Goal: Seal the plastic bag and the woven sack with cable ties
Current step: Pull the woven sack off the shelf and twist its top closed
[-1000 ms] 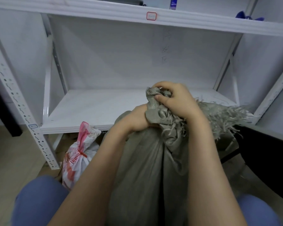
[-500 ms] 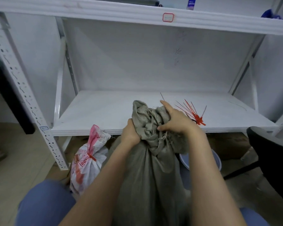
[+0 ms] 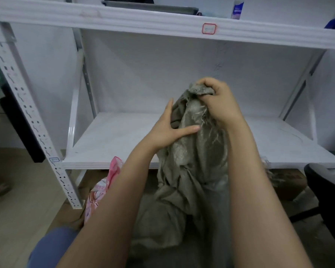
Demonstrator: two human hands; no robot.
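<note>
Woven sack: the woven sack stands on the floor between the person's knees. It runs from 6 o'clock up to the middle of the view, with its mouth bunched at about 1 o'clock.
Right grip: the right grip is curled tight round the bunched mouth and lifts it in front of the shelf.
Left grip: the left grip is at centre, fingers straight and thumb spread. It lies flat against the neck of the sack and holds nothing.
Plastic bag: the plastic bag, pink and white, is on the floor between 7 and 8 o'clock, partly behind the left forearm. I cannot tell whether it has a tie on it.
Step in hand: probably gathering the sack's mouth into a narrow neck. No tie shows on it.
Next move: it calls for a cable tie, and none is in view. The right grip should hold the neck while the free left one fetches a tie and loops it just below the fist.
Risk: the frayed, stiff weave may spring open if the pinch loosens.
</note>
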